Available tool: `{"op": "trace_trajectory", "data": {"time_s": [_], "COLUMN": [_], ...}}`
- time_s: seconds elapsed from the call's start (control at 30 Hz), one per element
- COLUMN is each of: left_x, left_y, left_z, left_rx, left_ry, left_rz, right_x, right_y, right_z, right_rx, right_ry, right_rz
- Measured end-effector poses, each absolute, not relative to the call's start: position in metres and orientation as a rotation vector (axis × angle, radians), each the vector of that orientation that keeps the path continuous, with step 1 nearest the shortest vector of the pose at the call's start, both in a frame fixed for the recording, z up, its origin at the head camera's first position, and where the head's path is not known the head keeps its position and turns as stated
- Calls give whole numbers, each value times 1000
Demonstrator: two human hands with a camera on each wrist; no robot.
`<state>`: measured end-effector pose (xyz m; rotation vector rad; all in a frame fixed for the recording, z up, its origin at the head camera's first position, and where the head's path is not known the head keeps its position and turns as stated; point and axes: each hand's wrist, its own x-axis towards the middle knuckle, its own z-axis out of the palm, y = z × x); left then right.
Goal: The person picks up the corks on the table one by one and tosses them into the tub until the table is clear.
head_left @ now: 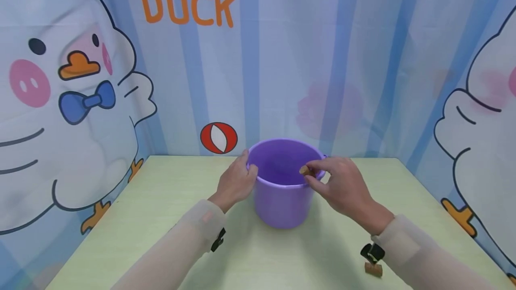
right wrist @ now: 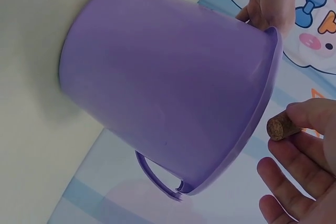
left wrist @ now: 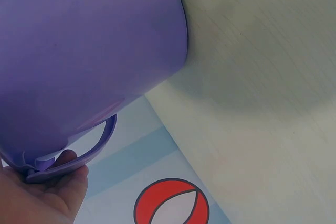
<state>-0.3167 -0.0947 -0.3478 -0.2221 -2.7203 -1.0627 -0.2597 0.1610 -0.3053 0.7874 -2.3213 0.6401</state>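
Observation:
A purple bucket [head_left: 284, 205] stands upright on the table. My left hand [head_left: 238, 181] grips its rim on the left side; in the left wrist view the fingers lie by the bucket's handle [left wrist: 100, 145], near where it joins the rim. Over the right part of the bucket's mouth, my right hand [head_left: 342, 185] pinches a cork [right wrist: 281, 127] between thumb and fingers. The right wrist view shows this cork just above the rim, apart from it. The bottom inside the bucket is hidden from the head view.
Another cork [head_left: 373, 269] lies on the pale table [head_left: 161, 218] at the near right, beside my right forearm. Behind the table hangs a blue-striped curtain [head_left: 282, 57] with duck drawings. A black strap device [head_left: 372, 252] sits at the right wrist.

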Motion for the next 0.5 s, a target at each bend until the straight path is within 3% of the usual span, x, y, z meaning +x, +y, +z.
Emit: {"op": "trace_trajectory", "data": {"time_s": [0.5], "left_x": [-317], "left_y": [-95], "left_z": [-348], "left_rx": [-226], "left_ry": [-2720], "left_rz": [-1060], "right_x": [-270], "right_y": [153], "right_z": [-305], "right_rx": [766], "right_ry": [-2378], "right_rz": [616]}}
